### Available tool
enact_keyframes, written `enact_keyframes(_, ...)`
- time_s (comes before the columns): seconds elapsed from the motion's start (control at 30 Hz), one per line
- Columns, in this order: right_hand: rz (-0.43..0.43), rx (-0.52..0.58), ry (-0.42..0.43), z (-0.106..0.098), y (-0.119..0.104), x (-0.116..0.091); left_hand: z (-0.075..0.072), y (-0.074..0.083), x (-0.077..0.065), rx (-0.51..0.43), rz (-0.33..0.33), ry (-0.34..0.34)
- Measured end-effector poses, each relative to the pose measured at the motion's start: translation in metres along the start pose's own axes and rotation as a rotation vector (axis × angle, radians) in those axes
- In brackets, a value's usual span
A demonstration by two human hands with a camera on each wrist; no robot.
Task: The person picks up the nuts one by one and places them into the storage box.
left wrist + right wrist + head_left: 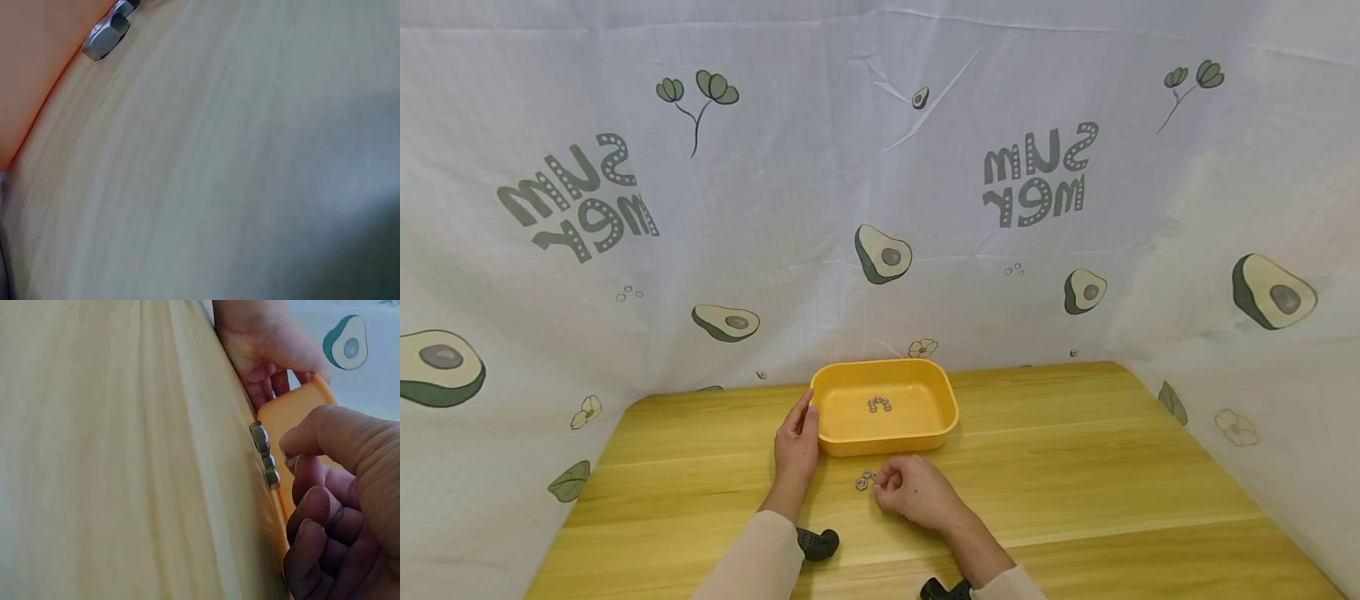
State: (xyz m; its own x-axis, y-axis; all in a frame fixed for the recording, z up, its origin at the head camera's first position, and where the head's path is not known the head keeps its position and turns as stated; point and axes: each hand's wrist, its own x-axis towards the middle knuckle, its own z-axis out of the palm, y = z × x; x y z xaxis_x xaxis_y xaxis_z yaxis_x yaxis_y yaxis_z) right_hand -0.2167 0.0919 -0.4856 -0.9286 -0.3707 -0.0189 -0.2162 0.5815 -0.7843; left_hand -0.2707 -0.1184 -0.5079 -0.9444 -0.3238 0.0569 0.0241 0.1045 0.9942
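The left hand (796, 446) rests against the left side of a yellow, rectangular plastic tray (865, 447), which stands to that hand's right on the wood-grained worktop (1060, 475). In the tray, right of the left hand, sits a cluster of hexagonal metal nuts (878, 400). The right hand (917, 493) is before the tray, a metal nut (289, 460) between its fingertips; just left of it, loose nuts (861, 483) lie on the worktop. Beyond both hands, behind the tray, hangs white printed cloth (820, 183).

Pinched nut (289, 460) mostly hidden (by fingertips (299, 441)).
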Motion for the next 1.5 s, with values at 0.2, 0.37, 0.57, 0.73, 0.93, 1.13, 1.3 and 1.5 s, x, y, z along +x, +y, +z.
enact_keyframes(0.2, -0.003, -0.011, 0.009, -0.004, -0.005, 0.000, -0.001, -0.001, 0.000, -0.012, -0.007, -0.008)
enact_keyframes(0.37, 0.002, -0.034, 0.045, -0.011, -0.014, -0.001, -0.002, -0.001, 0.000, -0.010, -0.004, -0.011)
enact_keyframes(0.57, 0.004, -0.053, 0.100, -0.029, -0.030, 0.005, -0.001, -0.001, 0.001, -0.015, 0.008, -0.007)
enact_keyframes(0.73, 0.011, -0.127, 0.163, -0.051, -0.042, 0.025, -0.002, 0.001, 0.001, -0.018, 0.006, -0.003)
enact_keyframes(0.93, 0.026, -0.154, 0.152, -0.068, -0.039, 0.056, -0.002, 0.001, 0.001, 0.000, 0.008, -0.002)
enact_keyframes(1.13, 0.005, -0.213, 0.121, -0.070, -0.026, 0.081, 0.000, -0.002, 0.001, 0.007, 0.023, 0.002)
enact_keyframes(1.3, 0.026, -0.192, 0.096, -0.068, -0.020, 0.093, 0.000, -0.003, 0.001, 0.004, 0.023, 0.007)
enact_keyframes(1.5, 0.086, -0.183, 0.080, -0.063, -0.016, 0.105, 0.001, -0.002, 0.002, 0.028, 0.024, 0.014)
